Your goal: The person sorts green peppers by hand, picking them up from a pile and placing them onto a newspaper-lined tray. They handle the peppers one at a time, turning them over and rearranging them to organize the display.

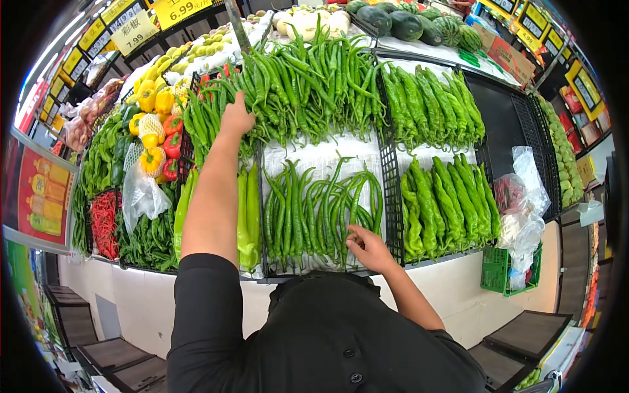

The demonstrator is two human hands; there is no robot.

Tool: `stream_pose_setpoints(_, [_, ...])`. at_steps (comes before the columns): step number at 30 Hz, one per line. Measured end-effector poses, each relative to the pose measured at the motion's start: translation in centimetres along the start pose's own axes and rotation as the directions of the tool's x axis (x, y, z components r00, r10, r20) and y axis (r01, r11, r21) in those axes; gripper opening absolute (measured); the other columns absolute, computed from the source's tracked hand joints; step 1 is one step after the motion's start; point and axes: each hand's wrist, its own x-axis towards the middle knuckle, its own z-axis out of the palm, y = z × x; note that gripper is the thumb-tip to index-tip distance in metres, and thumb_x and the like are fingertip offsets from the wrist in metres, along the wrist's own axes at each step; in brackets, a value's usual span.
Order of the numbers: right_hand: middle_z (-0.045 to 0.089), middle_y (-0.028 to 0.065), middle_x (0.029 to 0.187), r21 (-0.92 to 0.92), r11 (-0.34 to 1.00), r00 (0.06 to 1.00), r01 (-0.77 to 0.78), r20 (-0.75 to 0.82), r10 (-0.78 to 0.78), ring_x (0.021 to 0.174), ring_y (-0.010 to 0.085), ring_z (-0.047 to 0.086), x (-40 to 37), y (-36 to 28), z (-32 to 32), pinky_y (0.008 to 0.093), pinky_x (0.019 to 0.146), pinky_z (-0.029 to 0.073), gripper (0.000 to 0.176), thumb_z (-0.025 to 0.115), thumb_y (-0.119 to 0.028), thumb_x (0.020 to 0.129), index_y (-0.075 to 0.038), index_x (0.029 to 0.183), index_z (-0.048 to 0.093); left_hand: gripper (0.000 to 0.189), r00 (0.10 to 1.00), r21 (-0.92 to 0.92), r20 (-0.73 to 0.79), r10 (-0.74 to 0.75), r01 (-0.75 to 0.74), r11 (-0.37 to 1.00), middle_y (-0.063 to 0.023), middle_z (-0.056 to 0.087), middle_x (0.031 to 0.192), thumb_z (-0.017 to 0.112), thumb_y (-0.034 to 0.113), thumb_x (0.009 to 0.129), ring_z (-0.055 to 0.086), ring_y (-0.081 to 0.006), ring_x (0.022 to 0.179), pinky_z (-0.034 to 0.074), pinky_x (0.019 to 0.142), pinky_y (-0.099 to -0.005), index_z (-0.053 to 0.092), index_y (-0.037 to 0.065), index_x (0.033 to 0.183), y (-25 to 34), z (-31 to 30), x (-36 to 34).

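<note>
My left hand (236, 118) reaches up into the pile of long green peppers (308, 78) in the upper middle bin. Its fingers are buried among the peppers, so its grip is hidden. My right hand (369, 247) is low at the front of the lower middle bin. Its fingers curl on the ends of the thin green peppers (314, 209) that lie there on white paper. Both arms are bare below black sleeves.
Wrinkled green peppers (432, 105) fill the right bins, upper and lower (449, 203). Yellow and red bell peppers (157, 131) and red chilies (105, 223) sit left. Black dividers (390, 196) separate the bins. Plastic bags (524, 209) hang above a green basket (501, 272). Watermelons (406, 23) lie behind.
</note>
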Motion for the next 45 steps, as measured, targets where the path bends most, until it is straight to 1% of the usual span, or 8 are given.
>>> stream_pose_setpoints(12, [0.069, 0.0155, 0.104, -0.030, 0.999, 1.000, -0.013, 0.019, 0.014, 0.082, 0.0254, 0.067, 1.1, -0.1, -0.7, 0.0366, 0.074, 0.054, 0.038, 0.065, -0.015, 0.095, 0.001, 0.129, 0.060, 0.033, 0.946, -0.134, 0.312, 0.088, -0.048, 0.990, -0.0257, 0.067, 0.102, 0.051, 0.018, 0.085, 0.064, -0.0414, 0.095, 0.048, 0.087, -0.0456, 0.056, 0.016, 0.117, -1.0, -2.3, 3.0])
stream_pose_setpoints(16, [0.069, 0.0163, 0.105, -0.016, 0.999, 0.999, -0.041, 0.018, 0.041, 0.085, 0.0265, 0.068, 1.4, -0.5, -1.0, 0.0363, 0.076, 0.055, 0.036, 0.064, -0.016, 0.095, 0.001, 0.127, 0.062, 0.019, 0.989, -0.613, 0.112, 0.101, -0.011, 0.790, -0.0045, 0.055, 0.080, 0.049, 0.013, 0.088, 0.054, -0.0147, 0.066, 0.042, 0.061, -0.0315, 0.058, 0.016, 0.104, -2.9, -4.2, 3.5])
stream_pose_setpoints(20, [0.069, 0.0164, 0.106, -0.035, 0.999, 0.999, -0.005, 0.040, 0.007, 0.086, 0.0272, 0.068, 1.8, -1.3, -0.8, 0.0364, 0.077, 0.055, 0.036, 0.064, -0.016, 0.096, 0.001, 0.127, 0.062, 0.019, 0.986, -0.892, -0.159, -0.052, -0.121, 0.436, -0.0004, 0.057, 0.088, 0.046, 0.006, 0.088, 0.051, -0.0110, 0.075, 0.042, 0.063, -0.0266, 0.060, 0.014, 0.098, -3.5, -8.4, 1.2])
stream_pose_setpoints(26, [0.067, 0.0022, 0.099, 0.205, 0.979, 0.999, 0.008, 0.028, -0.014, 0.083, 0.0096, 0.059, 4.1, -4.2, -1.4, 0.0270, 0.077, 0.049, 0.032, 0.062, -0.013, 0.100, 0.001, 0.129, 0.060, 0.029, 0.873, -0.685, -0.455, 0.174, -0.468, 0.558, 0.0003, 0.058, 0.094, 0.044, -0.003, 0.082, 0.053, -0.0098, 0.083, 0.044, 0.073, -0.0254, 0.059, 0.008, 0.104, 2.1, -12.2, -9.6])
stream_pose_setpoints(28, [0.066, 0.0004, 0.097, 0.262, 0.952, 0.987, 0.159, -0.071, -0.145, 0.076, 0.0067, 0.052, 5.0, -6.8, -2.0, 0.0260, 0.070, 0.047, 0.037, 0.066, -0.018, 0.098, -0.002, 0.131, 0.059, 0.034, 0.954, -0.748, -0.230, 0.191, -0.299, 0.593, -0.0026, 0.058, 0.096, 0.045, -0.004, 0.078, 0.054, -0.0144, 0.088, 0.046, 0.078, -0.0297, 0.061, 0.008, 0.105, 4.9, -11.7, -15.0])
stream_pose_setpoints(32, [0.064, 0.0003, 0.093, 0.288, 0.901, 0.945, 0.323, -0.147, -0.292, 0.075, 0.0076, 0.053, 5.1, -11.8, -2.8, 0.0256, 0.071, 0.047, 0.041, 0.068, -0.014, 0.096, -0.001, 0.133, 0.057, 0.038, 0.785, -0.465, -0.325, 0.527, -0.618, 0.633, -0.0155, 0.058, 0.099, 0.054, -0.005, 0.074, 0.057, -0.0322, 0.091, 0.049, 0.081, -0.0390, 0.063, 0.009, 0.109, 10.6, -6.8, -22.9])
stream_pose_setpoints(40, [0.047, -0.0049, 0.077, 0.253, 0.958, 0.988, 0.134, -0.115, -0.108, 0.065, 0.0039, 0.041, 1.9, -10.8, -3.9, 0.0234, 0.058, 0.038, 0.036, 0.073, -0.009, 0.092, -0.001, 0.124, 0.059, 0.045, 0.808, -0.766, 0.008, 0.589, -0.374, 0.523, -0.0154, 0.047, 0.097, 0.054, -0.006, 0.085, 0.050, -0.0310, 0.085, 0.045, 0.075, -0.0379, 0.062, 0.010, 0.126, 13.7, -0.2, -29.4])
stream_pose_setpoints(45, [0.049, -0.0058, 0.083, 0.096, 0.989, 0.985, 0.113, -0.142, -0.099, 0.068, 0.0019, 0.043, 0.1, -8.1, -3.8, 0.0202, 0.059, 0.037, 0.029, 0.069, -0.007, 0.094, -0.001, 0.121, 0.058, 0.054, 0.823, -0.772, -0.041, 0.566, -0.386, 0.505, -0.0190, 0.045, 0.103, 0.046, -0.006, 0.089, 0.051, -0.0354, 0.084, 0.046, 0.079, -0.0418, 0.052, 0.012, 0.140, 12.0, 1.2, -30.2])
